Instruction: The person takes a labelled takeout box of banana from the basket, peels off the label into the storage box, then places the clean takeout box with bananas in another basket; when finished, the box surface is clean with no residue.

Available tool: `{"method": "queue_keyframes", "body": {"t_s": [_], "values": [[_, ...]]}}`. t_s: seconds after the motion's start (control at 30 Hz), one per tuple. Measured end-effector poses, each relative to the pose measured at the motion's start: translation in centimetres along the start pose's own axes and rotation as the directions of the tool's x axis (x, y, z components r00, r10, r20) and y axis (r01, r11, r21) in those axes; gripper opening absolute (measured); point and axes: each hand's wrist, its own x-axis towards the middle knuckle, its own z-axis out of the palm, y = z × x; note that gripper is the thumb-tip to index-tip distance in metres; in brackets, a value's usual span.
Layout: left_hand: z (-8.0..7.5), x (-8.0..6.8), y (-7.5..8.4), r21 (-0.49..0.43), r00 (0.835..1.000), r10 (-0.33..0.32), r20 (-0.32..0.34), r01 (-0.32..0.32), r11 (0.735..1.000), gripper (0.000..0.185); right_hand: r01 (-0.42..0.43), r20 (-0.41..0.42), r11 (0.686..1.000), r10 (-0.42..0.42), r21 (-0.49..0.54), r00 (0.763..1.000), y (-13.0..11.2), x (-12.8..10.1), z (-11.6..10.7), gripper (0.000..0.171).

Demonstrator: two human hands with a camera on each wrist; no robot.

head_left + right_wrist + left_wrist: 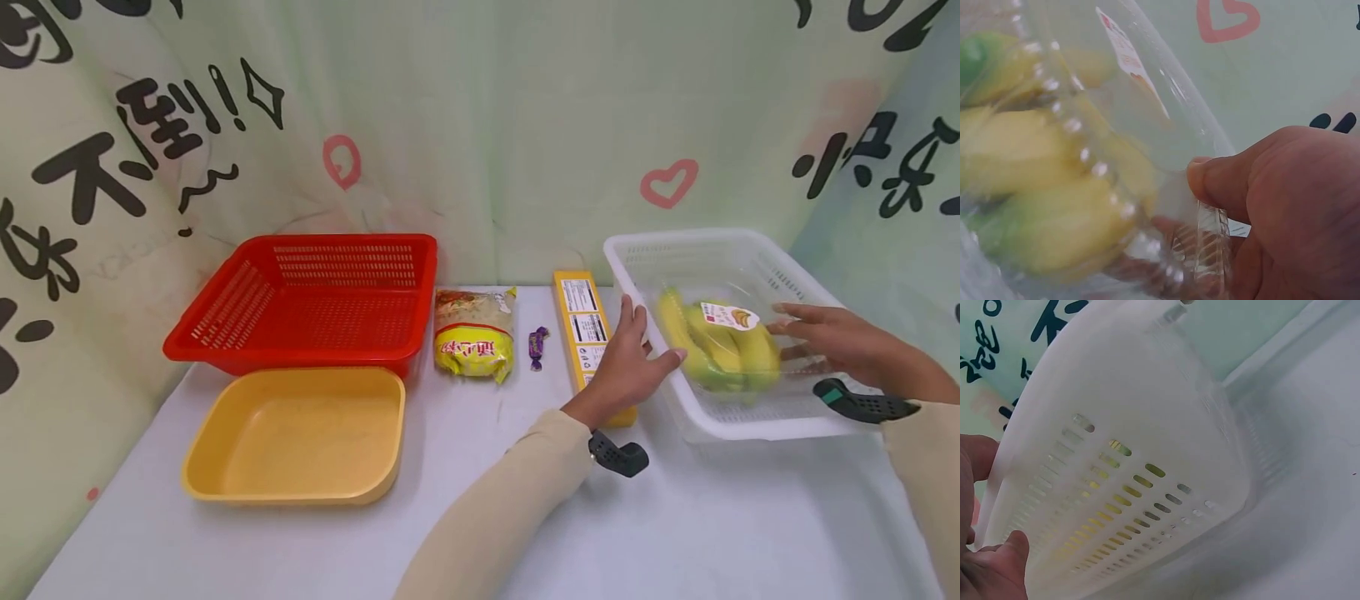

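On the right of the head view stands a white perforated basket. My left hand grips its left rim with thumb and fingers; the left wrist view shows the thumb against the basket wall. Inside the basket's outline is a clear plastic box of bananas with a white label on its lid. My right hand pinches the box's right edge. The right wrist view shows the thumb on the clear plastic, with other fingers behind it. Whether the box touches the basket floor cannot be seen.
A red perforated basket stands at the back left, with a yellow tray in front. Between the baskets lie a yellow food packet, a purple wrapped candy and a long yellow box, partly behind my left hand. Printed curtains hang behind.
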Motion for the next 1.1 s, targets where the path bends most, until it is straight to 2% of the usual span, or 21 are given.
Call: {"method": "queue_keyframes", "body": {"t_s": [0.27,0.57,0.73,1.03,1.1], "values": [[0.2,0.3,0.1,-0.014,1.0,0.015,0.005,-0.015,1.0,0.085,0.001,-0.011,1.0,-0.001,0.007,1.0,-0.3,-0.2,-0.9,0.075],[0.6,0.2,-0.2,-0.007,1.0,0.018,0.001,-0.018,1.0,0.086,0.004,-0.078,1.0,-0.004,-0.005,0.997,-0.7,-0.6,-1.6,0.073],[0.6,0.0,-0.2,-0.011,0.999,0.024,0.022,-0.024,1.0,0.086,0.013,-0.109,1.0,-0.014,-0.013,0.994,-1.2,-1.1,-2.0,0.07],[0.0,0.1,-0.3,0.028,0.997,0.053,0.049,-0.054,0.998,0.082,0.038,-0.137,0.999,-0.039,-0.01,0.99,-2.7,-1.5,-2.4,0.071],[-0.1,0.1,-0.3,0.077,0.997,0.062,0.04,-0.065,0.995,0.079,0.043,-0.135,0.999,-0.045,-0.017,0.99,-3.2,-1.7,-2.4,0.071]]}}
